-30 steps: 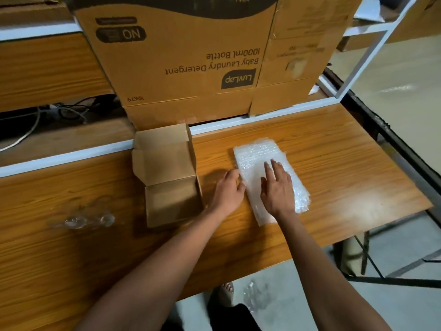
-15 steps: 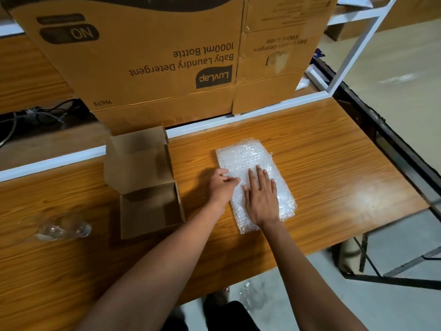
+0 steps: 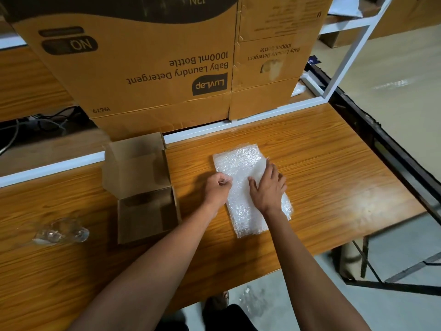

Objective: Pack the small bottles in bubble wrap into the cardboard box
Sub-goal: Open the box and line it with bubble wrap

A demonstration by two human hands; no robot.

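Observation:
A sheet of bubble wrap (image 3: 241, 163) lies flat on the wooden table (image 3: 334, 177), right of centre. My right hand (image 3: 268, 187) presses on it with flat, spread fingers. My left hand (image 3: 218, 187) has curled fingers at the sheet's left edge and pinches that edge. A small open cardboard box (image 3: 145, 213) stands to the left, its lid flap raised, nothing visible inside. Small clear bottles (image 3: 60, 232) lie on the table at the far left, blurred.
Large brown detergent cartons (image 3: 148, 68) stand behind the table on a white-framed shelf (image 3: 262, 115). Cables (image 3: 43, 120) lie at the back left. The table's right and front edges drop off to the concrete floor (image 3: 393, 247) and a metal frame.
My right hand has slid up the bubble wrap, away from me. My left hand's fingers have curled at the sheet's left edge. The camera has shifted slightly.

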